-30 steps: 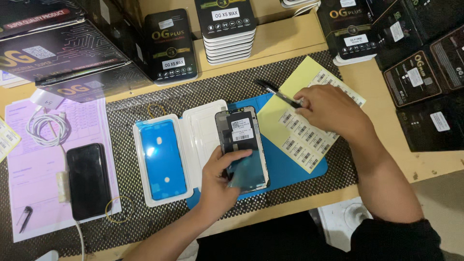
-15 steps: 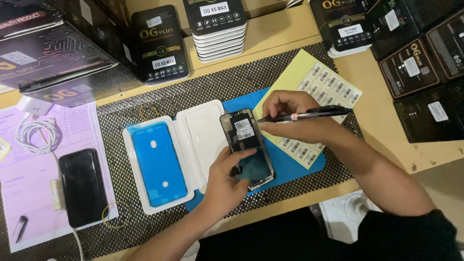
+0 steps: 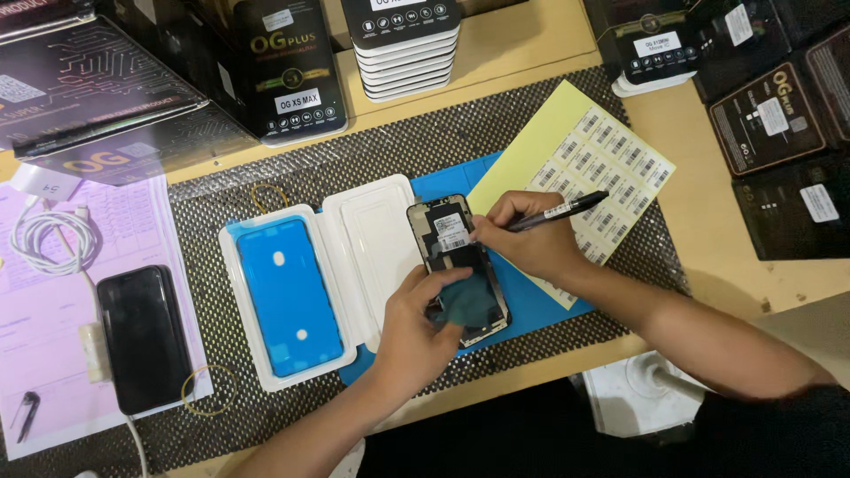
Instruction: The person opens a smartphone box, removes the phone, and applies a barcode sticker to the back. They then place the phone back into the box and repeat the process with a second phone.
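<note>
Head view: the phone screen panel [image 3: 459, 265] lies back side up on the blue mat [image 3: 531, 305], in the middle of the dark mesh pad [image 3: 398, 159] that covers the wooden counter [image 3: 708, 230]. The left hand [image 3: 416, 327] rests on the panel's lower half, its grip closed loosely over the panel's left edge and face, pinning it to the mat. The right hand [image 3: 522, 243] sits at the panel's upper right edge, its grip closed around a black pen [image 3: 560, 211], whose tip end is hidden behind the fingers near the white label on the panel's back.

Just left of the panel lies an open white tray [image 3: 372, 239], one half bare and the other carrying a blue adhesive frame [image 3: 288, 296]. To the right of the panel, partly under the right hand, is a yellow sheet of barcode stickers [image 3: 602, 150]. Far left of the panel, a black phone [image 3: 142, 336] lies on pink paper [image 3: 53, 310] with a coiled white cable [image 3: 49, 239] above it. Behind the panel, black boxes [image 3: 283, 62] and a stack of white-edged boxes [image 3: 403, 49] stand on the counter.
</note>
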